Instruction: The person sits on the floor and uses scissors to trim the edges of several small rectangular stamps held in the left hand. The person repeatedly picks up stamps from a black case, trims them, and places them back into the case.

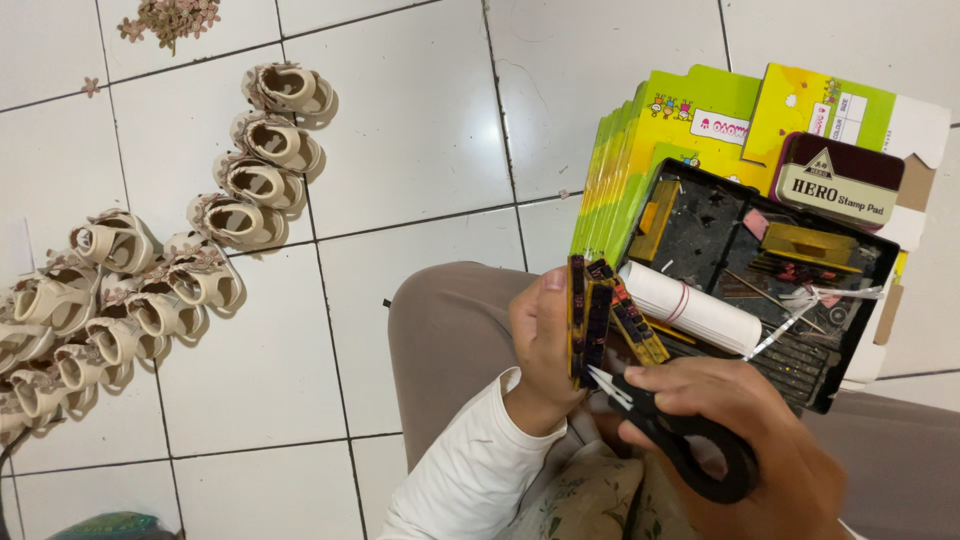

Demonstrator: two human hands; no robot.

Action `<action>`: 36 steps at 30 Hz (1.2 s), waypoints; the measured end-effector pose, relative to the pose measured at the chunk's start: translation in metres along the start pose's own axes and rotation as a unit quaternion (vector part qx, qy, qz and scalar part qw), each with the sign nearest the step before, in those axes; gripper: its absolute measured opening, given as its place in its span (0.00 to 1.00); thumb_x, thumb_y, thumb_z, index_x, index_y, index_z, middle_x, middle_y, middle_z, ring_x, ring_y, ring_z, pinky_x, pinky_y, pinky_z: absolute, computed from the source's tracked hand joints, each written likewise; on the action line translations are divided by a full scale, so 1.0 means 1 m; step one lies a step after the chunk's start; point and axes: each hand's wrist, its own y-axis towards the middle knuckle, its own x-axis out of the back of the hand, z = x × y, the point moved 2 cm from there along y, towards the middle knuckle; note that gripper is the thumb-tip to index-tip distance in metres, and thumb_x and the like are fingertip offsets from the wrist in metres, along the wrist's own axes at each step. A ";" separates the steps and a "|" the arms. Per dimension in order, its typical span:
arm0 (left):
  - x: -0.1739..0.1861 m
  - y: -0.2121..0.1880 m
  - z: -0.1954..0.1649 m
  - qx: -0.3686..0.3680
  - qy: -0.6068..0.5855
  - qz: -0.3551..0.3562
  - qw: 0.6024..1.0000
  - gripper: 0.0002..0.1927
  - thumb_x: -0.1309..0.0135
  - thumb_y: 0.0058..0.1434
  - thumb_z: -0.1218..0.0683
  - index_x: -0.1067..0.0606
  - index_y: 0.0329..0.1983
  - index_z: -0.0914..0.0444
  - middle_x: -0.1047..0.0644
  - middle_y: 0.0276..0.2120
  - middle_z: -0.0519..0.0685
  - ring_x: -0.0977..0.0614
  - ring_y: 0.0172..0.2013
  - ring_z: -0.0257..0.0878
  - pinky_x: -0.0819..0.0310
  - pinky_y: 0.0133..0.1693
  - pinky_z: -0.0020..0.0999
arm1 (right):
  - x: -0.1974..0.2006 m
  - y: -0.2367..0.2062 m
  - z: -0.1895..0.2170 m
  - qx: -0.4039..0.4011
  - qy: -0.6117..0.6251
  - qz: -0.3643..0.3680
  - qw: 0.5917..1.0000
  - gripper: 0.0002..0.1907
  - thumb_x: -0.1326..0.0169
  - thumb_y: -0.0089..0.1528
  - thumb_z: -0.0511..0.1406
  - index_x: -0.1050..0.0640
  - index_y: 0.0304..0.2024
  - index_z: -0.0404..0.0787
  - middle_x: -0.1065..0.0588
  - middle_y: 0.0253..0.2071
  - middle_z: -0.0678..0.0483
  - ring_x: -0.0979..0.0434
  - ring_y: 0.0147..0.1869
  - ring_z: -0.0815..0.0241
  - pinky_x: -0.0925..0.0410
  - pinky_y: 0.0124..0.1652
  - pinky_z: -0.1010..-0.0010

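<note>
Your left hand [545,345] grips a bunch of dark stamp strips [590,320] with yellow edges. You hold them upright, just above your knee [450,330]. Your right hand [750,430] is closed around black scissors [680,435]. The blades are a little open, and the tips touch the bottom end of the strips.

To cut well, I think you should keep the strips still and pinch them near the cut. Keep your left thumb away from the blades. Snip slowly with the part of the blade near the tips. Cut one strip at a time if the bunch feels too thick. Watch that the small cut bits do not fall on the floor.

A black tray [870,310] rests on your lap, just beside the strips. It holds a white roll [690,305] with a red band around it, yellow blocks and more dark strips. A dark red stamp pad tin [838,180] sits at the far edge of the tray. Under the tray lies a stack of flat yellow and green boxes [690,115].

You sit on a floor [420,140] of white tiles with grey lines between them. Near the left edge of the floor, many small cream sandals [240,220] lie in rows, close together. At the far left corner there is a little pile of pinkish flower shapes [170,18]. One more flower shape lies alone on a tile near it.
</note>
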 end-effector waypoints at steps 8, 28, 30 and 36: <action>0.000 0.003 0.005 0.035 -0.029 -0.008 0.999 0.24 0.63 0.80 0.47 0.24 0.41 0.68 0.22 0.32 0.45 0.25 0.31 0.29 0.32 0.33 0.26 | -0.001 0.007 -0.014 -0.026 0.037 0.012 0.999 0.21 0.31 0.51 0.30 0.27 0.43 0.36 0.18 0.43 0.48 0.16 0.49 0.57 0.25 0.49 0.71; 0.001 0.005 0.003 0.033 -0.025 -0.003 0.999 0.26 0.65 0.80 0.46 0.24 0.41 0.69 0.22 0.31 0.47 0.24 0.29 0.31 0.30 0.33 0.28 | 0.002 -0.003 -0.031 -0.008 0.133 -0.013 0.991 0.25 0.34 0.49 0.24 0.30 0.45 0.36 0.20 0.44 0.43 0.18 0.51 0.53 0.27 0.52 0.65; 0.001 0.005 0.002 0.027 -0.019 0.002 0.999 0.26 0.65 0.80 0.47 0.24 0.41 0.69 0.22 0.31 0.47 0.25 0.29 0.31 0.30 0.33 0.28 | 0.001 -0.003 -0.031 -0.012 0.142 -0.012 0.990 0.24 0.33 0.50 0.24 0.30 0.45 0.37 0.20 0.44 0.44 0.18 0.51 0.54 0.27 0.52 0.66; 0.000 0.003 0.001 0.031 -0.016 0.002 0.999 0.26 0.65 0.80 0.46 0.24 0.41 0.70 0.22 0.32 0.48 0.24 0.31 0.31 0.29 0.34 0.28 | -0.001 -0.005 -0.031 -0.026 0.129 -0.008 0.991 0.23 0.33 0.51 0.25 0.29 0.45 0.37 0.19 0.44 0.45 0.17 0.53 0.53 0.27 0.53 0.67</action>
